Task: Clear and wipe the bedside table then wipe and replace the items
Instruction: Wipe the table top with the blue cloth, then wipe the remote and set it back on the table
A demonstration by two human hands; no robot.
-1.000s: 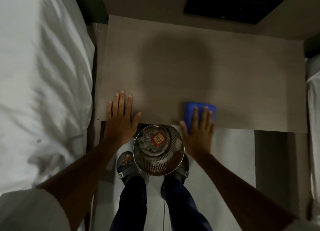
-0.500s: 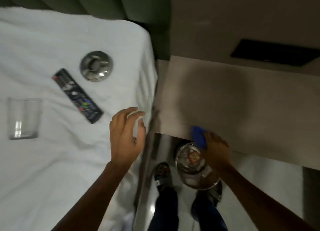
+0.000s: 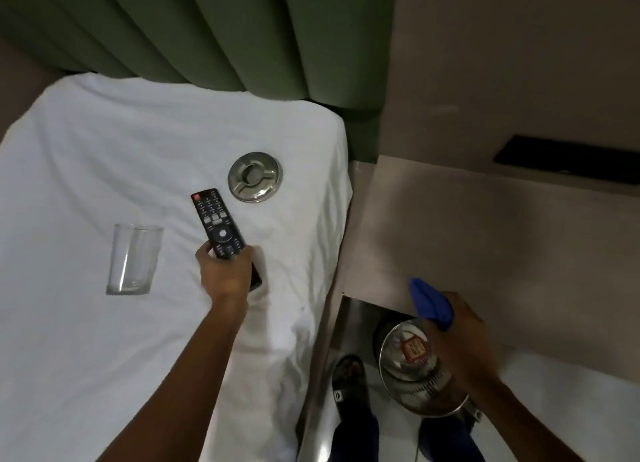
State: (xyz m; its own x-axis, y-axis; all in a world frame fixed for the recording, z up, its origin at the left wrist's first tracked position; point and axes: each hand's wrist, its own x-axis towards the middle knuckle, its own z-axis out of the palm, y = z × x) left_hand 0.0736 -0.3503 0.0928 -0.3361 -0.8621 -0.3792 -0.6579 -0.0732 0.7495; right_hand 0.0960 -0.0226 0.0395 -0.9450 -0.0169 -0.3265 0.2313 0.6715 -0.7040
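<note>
The bedside table point(image 3: 485, 239) is a bare wood-grain top at the right. On the white bed point(image 3: 104, 170) lie a black remote point(image 3: 216, 224), a round metal ashtray point(image 3: 255, 177) and an empty clear glass point(image 3: 133, 259) on its side. My left hand point(image 3: 225, 271) is closed around the near end of the remote on the sheet. My right hand point(image 3: 457, 326) grips a bunched blue cloth point(image 3: 431, 304) at the table's front edge.
A shiny metal waste bin point(image 3: 415, 375) with rubbish stands on the floor below the table's front edge, between my sandalled feet point(image 3: 349, 378). A green padded headboard point(image 3: 207, 31) rises behind the bed. A dark panel point(image 3: 568, 165) sits in the wall behind the table.
The view swung left from the table to the bed. My left hand left the tabletop, crossed to the bed and closed on the remote. My right hand bunched up the cloth at the table's edge.
</note>
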